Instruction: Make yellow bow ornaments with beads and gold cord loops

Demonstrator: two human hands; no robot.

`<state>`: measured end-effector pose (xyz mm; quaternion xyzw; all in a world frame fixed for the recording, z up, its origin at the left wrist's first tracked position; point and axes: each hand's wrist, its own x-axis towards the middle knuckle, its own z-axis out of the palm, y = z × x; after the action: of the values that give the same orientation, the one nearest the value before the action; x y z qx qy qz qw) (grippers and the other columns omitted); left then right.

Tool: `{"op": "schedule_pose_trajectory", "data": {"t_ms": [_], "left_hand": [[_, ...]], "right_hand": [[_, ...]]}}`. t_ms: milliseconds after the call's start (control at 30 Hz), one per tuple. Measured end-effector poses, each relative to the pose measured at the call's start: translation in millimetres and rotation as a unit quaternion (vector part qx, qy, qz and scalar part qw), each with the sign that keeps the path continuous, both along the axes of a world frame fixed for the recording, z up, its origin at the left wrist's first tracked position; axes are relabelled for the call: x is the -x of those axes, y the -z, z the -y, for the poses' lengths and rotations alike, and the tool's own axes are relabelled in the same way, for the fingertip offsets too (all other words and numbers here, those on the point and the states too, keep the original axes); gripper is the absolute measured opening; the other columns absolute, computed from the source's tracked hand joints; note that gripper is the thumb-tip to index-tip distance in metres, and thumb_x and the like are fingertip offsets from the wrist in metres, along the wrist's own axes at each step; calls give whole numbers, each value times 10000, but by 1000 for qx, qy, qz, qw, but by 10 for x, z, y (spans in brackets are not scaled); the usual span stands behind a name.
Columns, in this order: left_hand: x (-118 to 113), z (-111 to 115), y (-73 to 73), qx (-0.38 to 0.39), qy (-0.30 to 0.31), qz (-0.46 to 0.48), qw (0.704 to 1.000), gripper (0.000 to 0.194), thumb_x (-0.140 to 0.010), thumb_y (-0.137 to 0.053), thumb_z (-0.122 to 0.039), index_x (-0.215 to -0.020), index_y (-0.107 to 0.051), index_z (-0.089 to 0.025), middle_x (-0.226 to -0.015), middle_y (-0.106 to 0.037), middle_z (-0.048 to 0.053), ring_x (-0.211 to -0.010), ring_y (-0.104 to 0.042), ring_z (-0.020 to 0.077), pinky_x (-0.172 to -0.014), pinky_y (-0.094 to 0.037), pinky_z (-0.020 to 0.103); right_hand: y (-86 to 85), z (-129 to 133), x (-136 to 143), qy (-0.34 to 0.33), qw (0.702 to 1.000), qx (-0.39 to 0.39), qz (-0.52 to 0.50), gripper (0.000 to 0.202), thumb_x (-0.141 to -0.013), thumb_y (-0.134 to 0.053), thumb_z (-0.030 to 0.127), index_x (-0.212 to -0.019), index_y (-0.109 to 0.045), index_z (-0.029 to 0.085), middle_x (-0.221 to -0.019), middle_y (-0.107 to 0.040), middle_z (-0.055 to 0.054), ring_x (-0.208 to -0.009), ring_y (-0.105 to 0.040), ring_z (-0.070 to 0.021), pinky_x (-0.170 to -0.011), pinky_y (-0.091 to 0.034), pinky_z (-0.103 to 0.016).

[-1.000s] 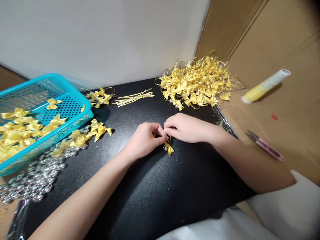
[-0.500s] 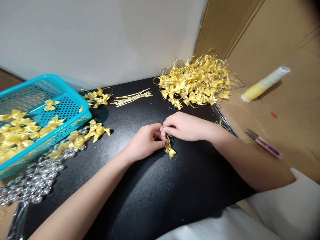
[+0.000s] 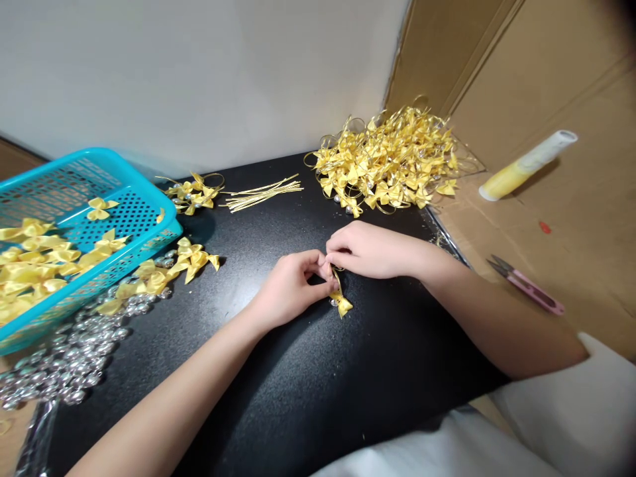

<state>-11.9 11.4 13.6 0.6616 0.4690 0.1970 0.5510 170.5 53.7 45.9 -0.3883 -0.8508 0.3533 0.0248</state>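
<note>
My left hand (image 3: 297, 286) and my right hand (image 3: 365, 250) meet over the middle of the black table (image 3: 298, 397). Between their closed fingertips runs a thin gold cord (image 3: 338, 278), partly hidden by the fingers. A yellow ribbon bow (image 3: 343, 305) hangs from it just below the left thumb, with a small silver bell-like bead beside it. Both hands pinch the cord, the left nearer the bow and the right at the upper part. Behind them lie several straight gold cord pieces (image 3: 263, 193).
A turquoise basket (image 3: 171, 232) of yellow bows stands at left, with silver beads (image 3: 74, 358) and loose bows (image 3: 193, 260) along it. A small bunch of corded bows (image 3: 195, 192) lies behind. A large pile (image 3: 387, 162) is at back right. Pink thread snips (image 3: 534, 291) and a roll (image 3: 527, 167) lie right.
The left hand has shifted very slightly right and down, and the bow with it. The right hand stays nearly in place, its fingertips still against the left's.
</note>
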Motion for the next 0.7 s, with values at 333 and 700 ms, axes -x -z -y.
{"op": "schedule_pose_trajectory", "data": {"t_ms": [333,700], "left_hand": [[21,-5,13,-34,25,-60,997,124,-772,-650,-273,-707,-609,-175,-784,-697,21,-783,-631,177,-769,-485,293],[-11,-19,-26,32,30,-5,999,104,-773,-639,-246,-731,-577,-174,-762,-632,5,-752,-617,155,-739,-501,280]], "right_hand": [[-3,5,10,-7,1000,-5,1,247,-867,-480,197,-692,-644,139,-684,-627,-25,-619,-513,-109,-606,-324,-236],[23,-3,-10,-7,1000,0,-7,253,-868,-487,211,-717,-677,140,-697,-649,-31,-613,-522,-109,-596,-325,-236]]}}
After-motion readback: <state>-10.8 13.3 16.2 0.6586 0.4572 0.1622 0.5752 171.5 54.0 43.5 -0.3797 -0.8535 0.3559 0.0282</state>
